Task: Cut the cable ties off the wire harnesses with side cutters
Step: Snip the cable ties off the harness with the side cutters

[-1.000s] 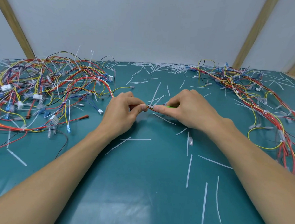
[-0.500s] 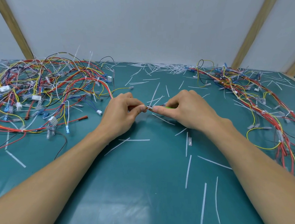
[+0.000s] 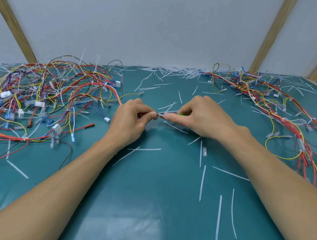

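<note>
My left hand pinches the end of a red wire bundle that runs back into the tangled harness pile on the left. Facing it, my right hand grips small side cutters with a green handle, mostly hidden in the fist. The cutter tip meets a white cable tie on the bundle, right between my two thumbs. A second pile of harnesses lies along the right side.
Cut white tie strips lie scattered over the teal mat, with a dense heap at the far edge by the white wall. Wooden struts lean at both back corners.
Both hands stay together at the same spot on the bundle; nothing else has visibly moved.
</note>
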Demonstrator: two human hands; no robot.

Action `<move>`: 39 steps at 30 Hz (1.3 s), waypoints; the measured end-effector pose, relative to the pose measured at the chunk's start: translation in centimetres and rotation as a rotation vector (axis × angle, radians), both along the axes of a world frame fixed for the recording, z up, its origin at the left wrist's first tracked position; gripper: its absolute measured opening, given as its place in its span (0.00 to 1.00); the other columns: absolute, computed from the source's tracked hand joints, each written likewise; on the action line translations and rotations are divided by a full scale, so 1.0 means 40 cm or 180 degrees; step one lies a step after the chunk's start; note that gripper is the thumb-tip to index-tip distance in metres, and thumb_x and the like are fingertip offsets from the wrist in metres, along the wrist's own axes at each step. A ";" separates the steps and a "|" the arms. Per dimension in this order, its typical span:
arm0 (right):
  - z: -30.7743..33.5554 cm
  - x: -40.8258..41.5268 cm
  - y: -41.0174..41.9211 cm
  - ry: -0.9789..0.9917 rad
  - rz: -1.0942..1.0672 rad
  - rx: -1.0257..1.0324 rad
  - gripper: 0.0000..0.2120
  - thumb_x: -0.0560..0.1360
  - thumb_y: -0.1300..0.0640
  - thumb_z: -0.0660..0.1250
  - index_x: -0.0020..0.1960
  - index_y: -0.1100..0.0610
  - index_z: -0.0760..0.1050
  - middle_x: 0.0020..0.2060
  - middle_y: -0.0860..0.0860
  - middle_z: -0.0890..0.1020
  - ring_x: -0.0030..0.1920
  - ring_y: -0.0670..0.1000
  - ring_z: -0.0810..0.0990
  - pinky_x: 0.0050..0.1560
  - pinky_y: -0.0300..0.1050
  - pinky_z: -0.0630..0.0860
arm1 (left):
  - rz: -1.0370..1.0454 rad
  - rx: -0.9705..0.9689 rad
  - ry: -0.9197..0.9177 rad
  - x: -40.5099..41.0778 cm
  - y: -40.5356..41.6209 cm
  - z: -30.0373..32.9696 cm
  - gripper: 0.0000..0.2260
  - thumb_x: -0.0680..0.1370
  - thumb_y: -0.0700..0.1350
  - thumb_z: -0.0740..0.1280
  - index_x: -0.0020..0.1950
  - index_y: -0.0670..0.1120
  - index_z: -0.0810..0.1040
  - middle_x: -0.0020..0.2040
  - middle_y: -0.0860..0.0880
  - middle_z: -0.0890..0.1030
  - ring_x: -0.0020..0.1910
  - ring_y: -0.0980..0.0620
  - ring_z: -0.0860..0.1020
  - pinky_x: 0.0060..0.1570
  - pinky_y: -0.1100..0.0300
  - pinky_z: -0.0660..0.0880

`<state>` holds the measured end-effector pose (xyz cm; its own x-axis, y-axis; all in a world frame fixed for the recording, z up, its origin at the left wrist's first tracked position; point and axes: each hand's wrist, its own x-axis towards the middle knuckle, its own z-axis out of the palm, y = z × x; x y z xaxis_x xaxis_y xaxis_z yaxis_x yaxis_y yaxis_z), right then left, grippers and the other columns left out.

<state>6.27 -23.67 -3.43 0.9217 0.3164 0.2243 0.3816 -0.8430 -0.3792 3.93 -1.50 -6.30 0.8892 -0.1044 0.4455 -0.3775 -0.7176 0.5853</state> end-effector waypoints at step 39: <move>-0.007 0.053 -0.044 -0.0134 -0.0939 0.2859 0.10 0.76 0.53 0.73 0.42 0.59 0.78 0.33 0.56 0.71 0.36 0.53 0.67 0.39 0.50 0.67 | 0.0723 -0.2471 -0.0224 0.024 0.038 0.029 0.13 0.85 0.47 0.59 0.43 0.50 0.76 0.28 0.52 0.64 0.29 0.51 0.62 0.31 0.54 0.63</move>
<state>8.38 -25.44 -3.69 0.9226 -0.2354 0.3056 0.2278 -0.3069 -0.9241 4.89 0.03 -5.12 0.8187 0.4371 0.3724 -0.3259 -0.1803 0.9281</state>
